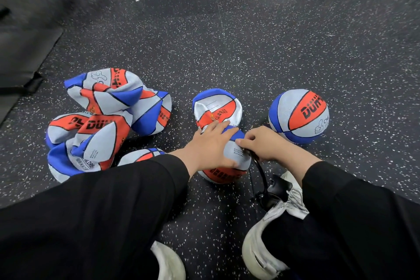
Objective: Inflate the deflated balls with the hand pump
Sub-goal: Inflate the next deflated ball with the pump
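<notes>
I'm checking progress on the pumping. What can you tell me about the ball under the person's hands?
The ball is blue, orange-red and grey-white with black seams and small printed text, its skin rubbery-looking. It is limp and creased, folded over on the speckled floor. The left hand lies flat on it; the right hand pinches the black hose end against its side.
</notes>
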Available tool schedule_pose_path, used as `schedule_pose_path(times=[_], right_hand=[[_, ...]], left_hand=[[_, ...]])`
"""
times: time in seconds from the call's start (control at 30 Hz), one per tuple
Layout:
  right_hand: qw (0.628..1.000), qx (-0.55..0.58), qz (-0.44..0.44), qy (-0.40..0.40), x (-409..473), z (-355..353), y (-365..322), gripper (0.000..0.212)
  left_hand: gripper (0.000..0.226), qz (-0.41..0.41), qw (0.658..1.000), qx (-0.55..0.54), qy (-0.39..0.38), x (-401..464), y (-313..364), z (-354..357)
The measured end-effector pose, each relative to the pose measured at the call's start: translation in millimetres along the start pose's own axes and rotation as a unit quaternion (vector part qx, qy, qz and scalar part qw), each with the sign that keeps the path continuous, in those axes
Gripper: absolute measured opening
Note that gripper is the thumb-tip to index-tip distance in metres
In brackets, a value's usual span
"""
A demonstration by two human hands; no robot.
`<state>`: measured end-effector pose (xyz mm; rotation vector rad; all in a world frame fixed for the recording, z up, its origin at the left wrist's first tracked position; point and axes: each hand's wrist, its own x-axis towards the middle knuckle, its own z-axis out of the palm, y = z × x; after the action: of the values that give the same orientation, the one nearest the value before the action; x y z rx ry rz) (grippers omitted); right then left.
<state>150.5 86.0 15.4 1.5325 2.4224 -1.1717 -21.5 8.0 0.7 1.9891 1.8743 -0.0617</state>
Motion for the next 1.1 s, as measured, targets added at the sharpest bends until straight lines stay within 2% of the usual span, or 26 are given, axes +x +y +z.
schedule_pose_path(times=[0.43, 0.63, 0.93, 1.1], right_hand=[[0.989, 0.137, 0.014, 0.049, -3, 9, 1, 0.034], [0.988, 0.142, 0.004, 0.06, -6, 9, 4, 0.046], [0.992, 0.104, 0.002, 0.076, -13, 4, 8, 0.044], [0.99, 0.114, 0.012, 0.086, -16, 4, 7, 0.033]], left_hand=[[0.103, 0.013, 0.999, 0.017, 0.023, 0, -2, 4], [0.104, 0.024, 0.999, 0.019, 0.011, 4, -3, 4], [0.104, 0.039, 0.999, 0.016, -0.004, 7, 0, 0], [0.103, 0.045, 0.999, 0.014, -0.012, 8, 2, -4]])
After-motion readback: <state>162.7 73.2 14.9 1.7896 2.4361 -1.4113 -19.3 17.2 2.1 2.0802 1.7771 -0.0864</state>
